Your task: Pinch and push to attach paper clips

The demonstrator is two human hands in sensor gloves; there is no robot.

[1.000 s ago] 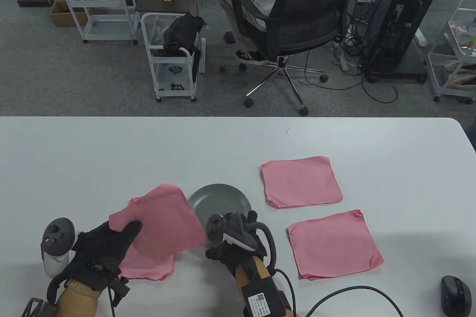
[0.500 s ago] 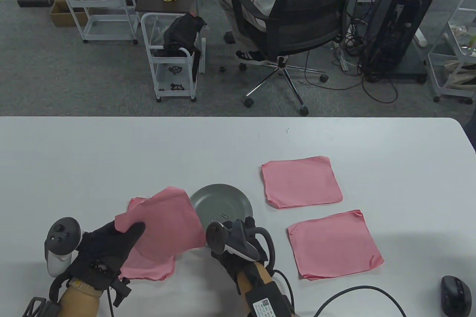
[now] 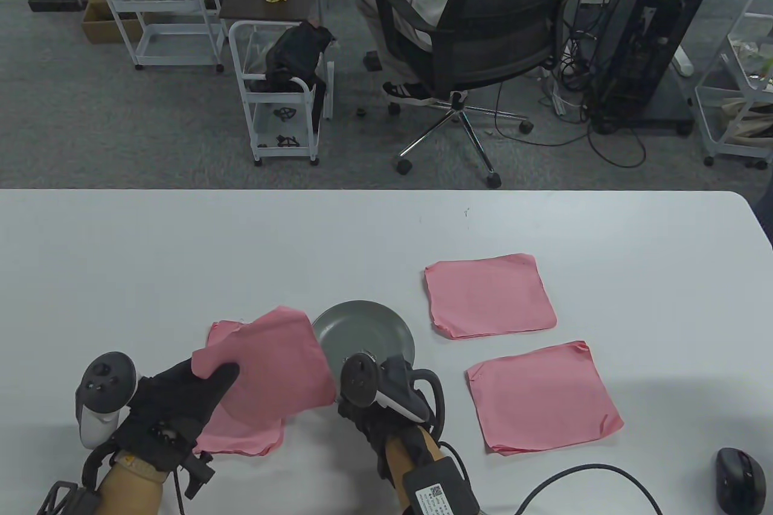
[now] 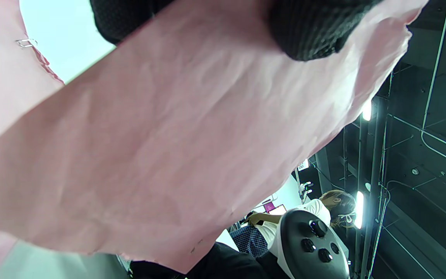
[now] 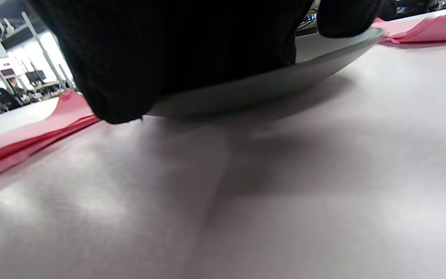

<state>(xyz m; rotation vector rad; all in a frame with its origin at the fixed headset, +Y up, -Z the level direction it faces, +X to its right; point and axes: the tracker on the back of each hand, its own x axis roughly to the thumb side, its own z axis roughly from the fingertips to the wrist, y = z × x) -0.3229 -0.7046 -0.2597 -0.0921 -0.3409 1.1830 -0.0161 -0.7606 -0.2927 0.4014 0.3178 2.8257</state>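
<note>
Presently, findings by item, largest first.
Desk: white desk (image 3: 181, 249) carries all items.
Pink sheets: left hand (image 3: 172, 406) pinches the thin, floppy pink paper sheet stack (image 3: 272, 367) at its corner, raised; judged light, best held near the edge.
Dish: round grey dish (image 3: 368, 328); right hand (image 3: 386, 400) over its near rim.
Clip: small wire paper clip (image 3: 365, 355) in dish; slippery, judged.
Hidden: right hand's grip cannot be told.

Both gloved hands low in the frame

The left hand (image 3: 175, 403), lower left, pinches a pink sheet between thumb and fingers; the right hand (image 3: 386, 400) (fingers hidden under its tracker) sits bottom centre.
</note>
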